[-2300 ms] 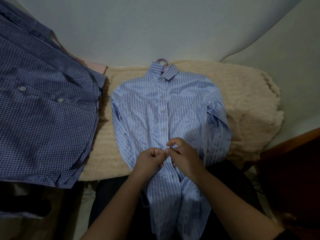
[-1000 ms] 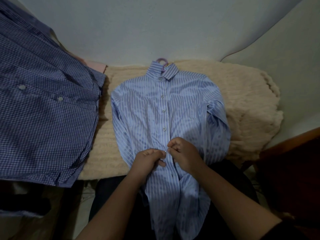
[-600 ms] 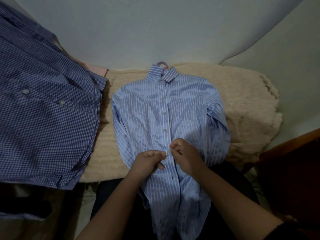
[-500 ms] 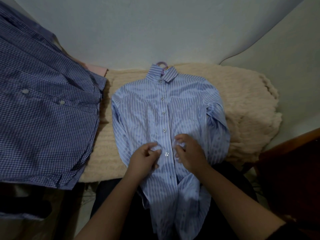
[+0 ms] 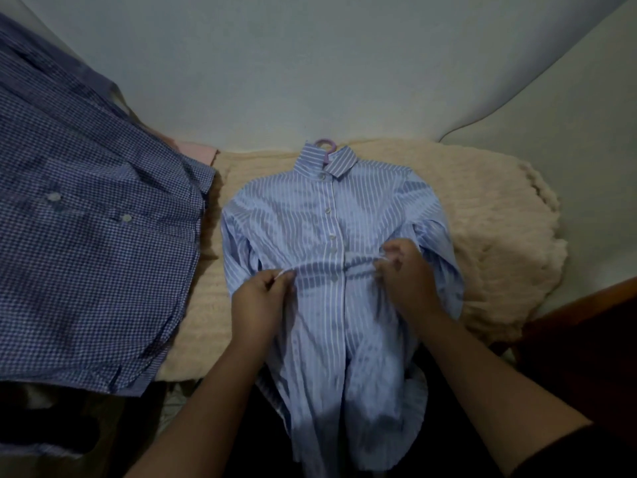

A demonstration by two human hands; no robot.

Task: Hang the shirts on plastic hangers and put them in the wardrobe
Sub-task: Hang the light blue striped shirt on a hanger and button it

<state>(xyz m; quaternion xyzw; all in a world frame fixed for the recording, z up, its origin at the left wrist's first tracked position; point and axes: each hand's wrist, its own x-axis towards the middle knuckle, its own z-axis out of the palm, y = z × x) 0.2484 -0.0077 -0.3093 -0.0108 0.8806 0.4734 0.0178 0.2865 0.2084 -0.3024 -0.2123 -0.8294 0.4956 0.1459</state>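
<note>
Pale blue cloth with white stripes makes up the striped shirt [image 5: 320,236], which is laid front-up at the centre of the head view, its collar at 12 o'clock and its tail hanging off the near edge toward 6 o'clock. The placket is buttoned from the collar down to about the middle of the shirt, and a lilac plastic hanger [image 5: 325,143] is seen only as a hook poking out above the collar; the rest of it is hidden inside the shirt. The shirt is spread over a cream fleece blanket [image 5: 489,215], which is shown on both sides of it and is bunched up at 3 o'clock.

The left hand [image 5: 256,298] is placed at the shirt's 8 o'clock side, and a fold of the fabric is pinched between thumb and fingers. The right hand [image 5: 408,281] is set at the 4 o'clock side of the placket, its fingers curled tightly round another fold of the cloth. Between the two hands the fabric is drawn into a ridge across the front, over a button.

A dark blue checked shirt [image 5: 86,243] is draped at 9 o'clock, overlapping the blanket's left edge and just beside the striped shirt without touching it. A pale wall [image 5: 310,63] is seen at 12 o'clock, and a brown wooden edge [image 5: 586,305] at 4 o'clock.
</note>
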